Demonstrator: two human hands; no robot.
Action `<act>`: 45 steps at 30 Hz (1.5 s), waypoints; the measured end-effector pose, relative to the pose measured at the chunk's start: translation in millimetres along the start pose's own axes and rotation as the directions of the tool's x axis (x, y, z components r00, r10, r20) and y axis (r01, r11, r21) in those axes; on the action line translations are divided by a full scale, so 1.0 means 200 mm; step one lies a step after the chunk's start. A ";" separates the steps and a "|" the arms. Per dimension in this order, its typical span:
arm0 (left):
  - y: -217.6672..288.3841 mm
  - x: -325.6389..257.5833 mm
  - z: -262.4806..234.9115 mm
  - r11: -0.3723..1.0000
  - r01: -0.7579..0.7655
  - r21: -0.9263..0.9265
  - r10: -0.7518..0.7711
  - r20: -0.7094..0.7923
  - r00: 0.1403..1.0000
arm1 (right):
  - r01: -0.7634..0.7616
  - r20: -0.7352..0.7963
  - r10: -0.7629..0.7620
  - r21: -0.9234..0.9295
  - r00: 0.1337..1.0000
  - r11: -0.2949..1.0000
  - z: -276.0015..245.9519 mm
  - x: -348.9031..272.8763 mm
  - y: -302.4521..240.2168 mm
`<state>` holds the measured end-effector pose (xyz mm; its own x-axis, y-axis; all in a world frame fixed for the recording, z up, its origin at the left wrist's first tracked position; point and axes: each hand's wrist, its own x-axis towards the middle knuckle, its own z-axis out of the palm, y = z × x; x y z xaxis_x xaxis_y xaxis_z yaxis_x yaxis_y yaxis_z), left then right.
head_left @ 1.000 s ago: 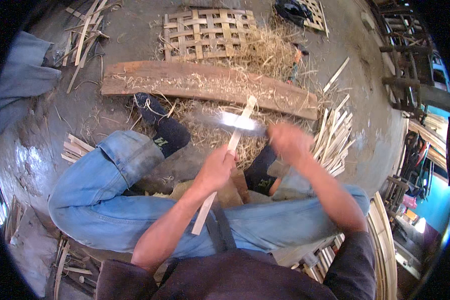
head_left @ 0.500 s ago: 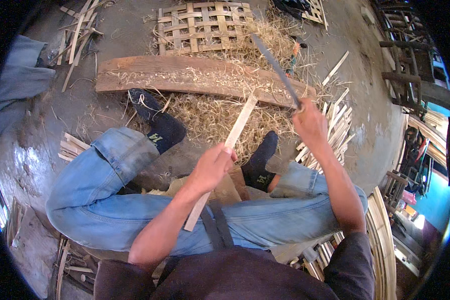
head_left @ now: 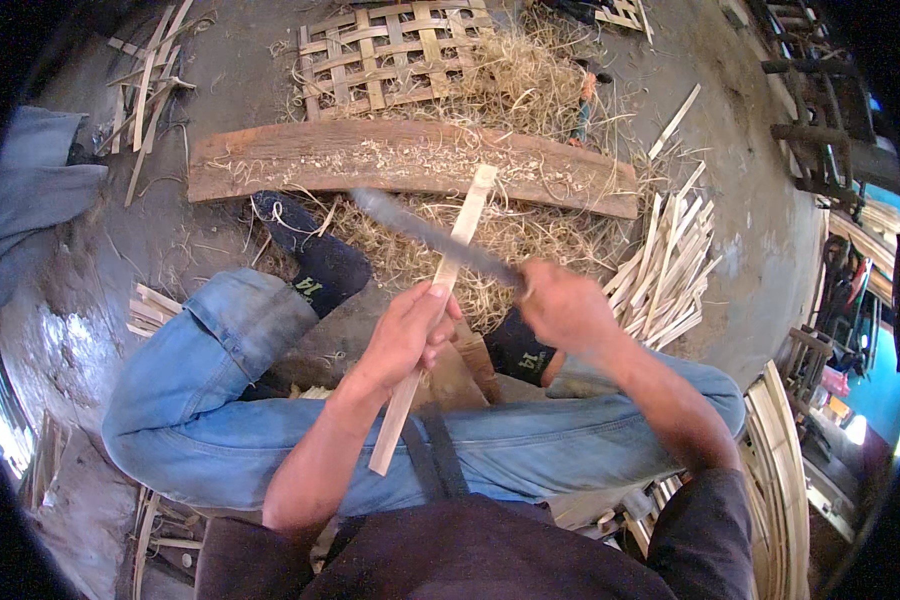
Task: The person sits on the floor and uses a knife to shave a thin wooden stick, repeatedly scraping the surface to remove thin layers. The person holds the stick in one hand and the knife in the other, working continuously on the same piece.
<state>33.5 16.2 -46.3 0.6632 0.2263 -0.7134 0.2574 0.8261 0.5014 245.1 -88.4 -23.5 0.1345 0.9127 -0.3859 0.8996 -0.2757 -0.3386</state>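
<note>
My left hand is closed around a flat, pale bamboo strip, which slants from over my lap up to the wooden board. The strip's far end overlaps the board; whether it touches is not clear. In my right hand is a long-bladed knife, gripped by its handle. The blade is blurred and crosses the strip just beyond my left hand, pointing to the far left. Contact between blade and strip cannot be made out. Curly shavings lie around the board.
Beyond the board lies a woven bamboo lattice, partly under shavings. Cut strips are piled at the right, and longer ones stand beside my right knee. Loose strips lie far left, near another person's denim-clad leg. Wooden racks stand far right.
My right hand has swung the knife left and nearer to me, so the blade now crosses the strip. My left hand still holds the strip, whose far end has shifted slightly left.
</note>
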 end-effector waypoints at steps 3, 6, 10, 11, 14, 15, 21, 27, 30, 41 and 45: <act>0.01 -0.04 -0.02 0.999 0.034 -0.011 -0.034 -0.010 0.999 | 0.175 0.011 -0.175 0.027 0.984 0.984 0.02 -0.08 -0.06; 0.04 -0.07 -0.01 0.999 0.047 -0.028 -0.048 -0.012 0.999 | -0.072 0.077 0.068 0.060 0.995 0.996 0.00 -0.03 0.02; 0.06 -0.09 0.01 0.994 0.109 0.006 -0.109 0.028 0.994 | 0.049 0.063 -0.053 0.069 0.997 0.996 -0.07 -0.06 -0.05; 0.07 -0.09 0.01 0.995 0.098 -0.005 -0.098 0.013 0.995 | 0.065 0.022 -0.064 -0.023 0.998 0.998 -0.04 -0.04 0.01; 0.08 -0.09 0.02 0.997 0.071 -0.028 -0.071 0.010 0.997 | -0.092 -0.047 0.093 0.021 0.995 0.996 -0.05 0.05 0.09; 0.07 -0.08 0.02 0.998 0.067 -0.022 -0.066 0.027 0.997 | -0.058 -0.045 0.059 0.026 0.997 0.998 -0.07 0.03 0.07; 0.06 -0.06 0.01 0.996 0.087 -0.036 -0.085 0.051 0.995 | -0.162 -0.030 0.160 -0.094 0.987 0.982 -0.07 0.07 0.17; 0.04 -0.06 0.02 0.989 0.098 -0.111 -0.088 0.085 0.992 | -0.260 -0.156 0.250 -0.044 0.955 0.965 -0.04 0.09 0.29; 0.07 -0.07 0.04 0.990 0.099 -0.104 -0.094 0.053 0.994 | -0.215 -0.221 0.200 -0.043 0.955 0.976 -0.08 0.07 0.34; 0.02 -0.06 0.07 0.999 0.042 -0.019 -0.042 -0.004 0.999 | 0.030 -0.086 -0.036 -0.064 0.996 0.997 -0.14 -0.02 0.19; 0.00 -0.05 0.12 0.994 -0.106 0.039 0.111 -0.178 0.978 | -0.005 -0.251 -0.049 -0.209 0.967 0.978 -0.11 0.06 0.33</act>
<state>43.4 1.4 -27.7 0.5520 0.4051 -0.7288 0.2126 0.7767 0.5929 314.8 -87.8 -31.5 0.1903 0.9715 -0.1416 0.9659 -0.2111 -0.1498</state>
